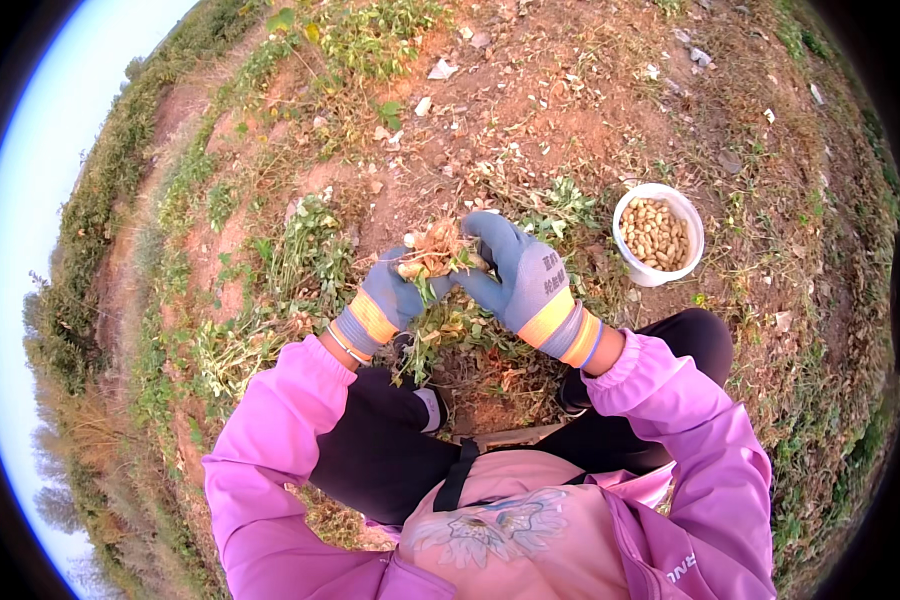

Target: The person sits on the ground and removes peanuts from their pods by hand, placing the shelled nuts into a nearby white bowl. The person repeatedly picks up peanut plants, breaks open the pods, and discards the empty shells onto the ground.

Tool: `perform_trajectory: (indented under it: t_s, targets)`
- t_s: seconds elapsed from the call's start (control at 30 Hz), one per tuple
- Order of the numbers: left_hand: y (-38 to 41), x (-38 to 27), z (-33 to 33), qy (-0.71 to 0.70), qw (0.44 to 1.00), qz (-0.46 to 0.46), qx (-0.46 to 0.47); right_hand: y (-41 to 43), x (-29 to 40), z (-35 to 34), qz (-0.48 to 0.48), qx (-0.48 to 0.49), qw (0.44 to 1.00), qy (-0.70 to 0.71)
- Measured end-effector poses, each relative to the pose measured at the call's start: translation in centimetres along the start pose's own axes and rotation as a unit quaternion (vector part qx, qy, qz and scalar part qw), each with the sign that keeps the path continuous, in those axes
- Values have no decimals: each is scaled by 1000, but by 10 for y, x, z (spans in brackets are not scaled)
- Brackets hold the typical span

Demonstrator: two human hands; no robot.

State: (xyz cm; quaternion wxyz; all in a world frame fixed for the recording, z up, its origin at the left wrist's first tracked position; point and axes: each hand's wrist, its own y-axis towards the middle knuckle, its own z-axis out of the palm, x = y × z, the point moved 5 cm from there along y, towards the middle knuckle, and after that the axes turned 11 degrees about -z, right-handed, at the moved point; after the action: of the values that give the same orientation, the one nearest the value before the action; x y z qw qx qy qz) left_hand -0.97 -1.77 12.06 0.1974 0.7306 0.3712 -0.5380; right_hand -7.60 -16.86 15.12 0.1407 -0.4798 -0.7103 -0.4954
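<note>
In front of my body, my left hand (399, 289), in a grey work glove with an orange cuff band, holds an uprooted peanut plant (436, 251). Tangled roots and pale pods show on top, and green leaves hang beneath the hand. From the other side, my right hand (514, 274), gloved alike and bearing writing on its back, curls its fingers and thumb around a pod at the right end of this cluster. The fingertips are partly hidden. To the right stands a white plastic bucket (649, 276), with many picked peanuts (654, 234) inside.
Pulled peanut plants (311, 251) lie on the ground to the left. Dry leaves and pale scraps (442, 70) litter the reddish soil (544, 124) ahead. My bent legs (375, 442) flank the space below my hands. Shrubs (82, 285) line the far left.
</note>
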Motion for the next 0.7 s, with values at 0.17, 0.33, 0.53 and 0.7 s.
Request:
perform_trajectory:
  t_s: [0.17,0.33,0.53,0.7]
  targets:
    - [1,2,-5,9,997,-71,3,8,-12,6,40,58,991,114]
    - [-1,-14,-7,-87,986,-126,73,8,-20,15,193,98,920,326]
    - [3,-5,-25,72,980,68,173,20,-34,-14,255,88,875,403]
    - [11,-8,-5,-113,968,-155,163,12,-31,19,215,115,869,430]
